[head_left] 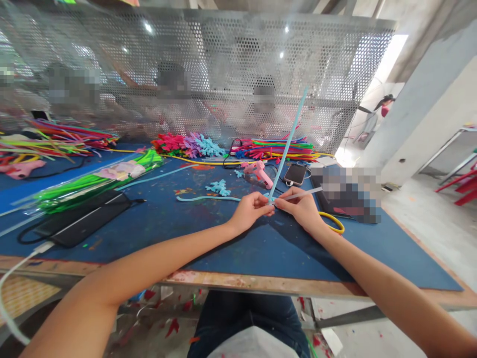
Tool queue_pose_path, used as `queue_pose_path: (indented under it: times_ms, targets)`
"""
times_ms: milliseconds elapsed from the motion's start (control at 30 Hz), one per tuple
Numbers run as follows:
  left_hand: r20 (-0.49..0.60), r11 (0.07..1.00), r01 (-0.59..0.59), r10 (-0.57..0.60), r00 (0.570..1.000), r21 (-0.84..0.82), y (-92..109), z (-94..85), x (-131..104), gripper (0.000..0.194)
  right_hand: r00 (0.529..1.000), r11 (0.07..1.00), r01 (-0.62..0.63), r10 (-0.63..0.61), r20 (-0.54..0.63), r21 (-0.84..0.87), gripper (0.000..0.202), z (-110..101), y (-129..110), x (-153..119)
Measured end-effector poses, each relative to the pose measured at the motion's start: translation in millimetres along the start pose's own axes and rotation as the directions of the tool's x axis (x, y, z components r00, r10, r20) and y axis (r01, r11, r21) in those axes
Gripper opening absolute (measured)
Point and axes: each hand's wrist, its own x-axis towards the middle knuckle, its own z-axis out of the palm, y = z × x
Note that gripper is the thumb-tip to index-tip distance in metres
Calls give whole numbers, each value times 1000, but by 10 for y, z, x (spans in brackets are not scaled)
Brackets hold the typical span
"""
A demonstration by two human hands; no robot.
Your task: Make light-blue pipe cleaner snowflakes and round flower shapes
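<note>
Leftmost, a green bundle (100, 181) in clear wrap lay near the desk's (194, 238) left edge, with a black device (80, 219) closer to the near edge. Rightward, a loose light-blue strand (208, 198) ran across the middle toward the left hand (250, 211), a branched light-blue piece (218, 188) just beyond it. The left hand's grip was a closed pinch, thumb against fingers, on the foot of a light-blue stem (288, 144), which leaned up and rightward over the desk, right of its middle. It looked very light, fuzzy and springy: probably bendable, hardly slippery, more likely to kink than break, and best taken low, since the long free end would sway. The right hand (300, 206) met it there, its grip pinched on a pale strip (313, 191), seemingly thin and flexible; whether its fingertips also touched the stem I could not tell. A yellow loop (337, 223) lay beside that wrist, toward the right edge.
</note>
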Motion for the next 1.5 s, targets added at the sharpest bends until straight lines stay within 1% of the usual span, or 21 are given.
queue_pose_path:
  times_ms: [300,500,700,933,1067,1167,1267,1367,1500]
  targets:
    - [-52,983,80,-90,995,-166,14,-4,18,34,995,992,92,-96,-36,-88,24,19,-71,-36]
    - [-27,953,155,-168,985,-261,17,-22,22,30,995,993,98,-100,-16,-70,20,22,-76,-36]
    - [8,902,229,-243,970,-366,5,-27,39,25,991,989,130,-132,-21,-63,23,24,-10,-2]
    - [16,836,307,-337,941,-454,35,-24,58,20,980,976,199,-200,-13,-86,22,23,22,3]
    - [55,800,352,-374,926,-487,46,-49,69,20,969,965,247,-248,-1,-86,20,27,49,-4]
    - [125,780,382,-372,920,-496,48,-86,72,20,954,949,298,-299,11,-105,18,27,65,-14]
    - [192,780,402,-353,915,-479,69,-117,67,18,933,931,358,-356,43,-65,14,20,65,-28]
    - [228,779,417,-350,909,-469,109,-131,57,17,910,911,412,-410,59,-21,10,10,52,-42]
    - [276,756,464,-375,885,-462,158,-147,57,17,889,891,453,-449,94,-21,8,5,30,-58]
